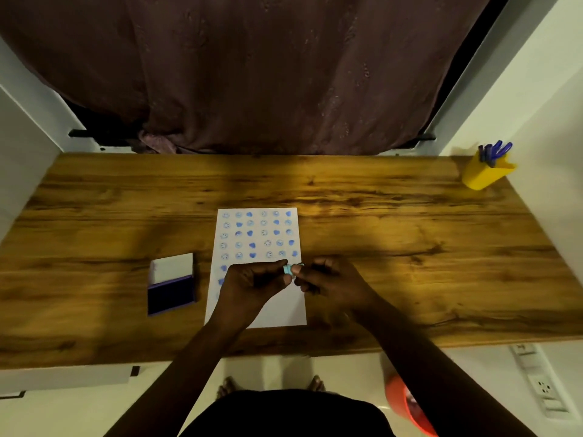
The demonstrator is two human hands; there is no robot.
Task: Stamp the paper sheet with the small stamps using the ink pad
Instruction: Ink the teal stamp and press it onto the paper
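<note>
hidden: left hand (252,283) and right hand (331,283) cover the lower stamped rows of paper sheet (277,313) | small stamp (287,269) mostly buried between fingertips, design unreadable | stamp prints (257,233) too small to tell details | orange object (407,408) cut by bottom edge, partly behind right forearm

White paper sheet (277,310) lying flat on the wooden worktop (394,234), near its front edge; rows of blue smiley and heart prints cover its far half, the near part blank. Small pale-turquoise stamp (287,269) held above the sheet's right side, pinched between fingers of both hands. Ink pad (171,294) lying open just left of the sheet, dark blue pad nearer, white lid farther.
</note>
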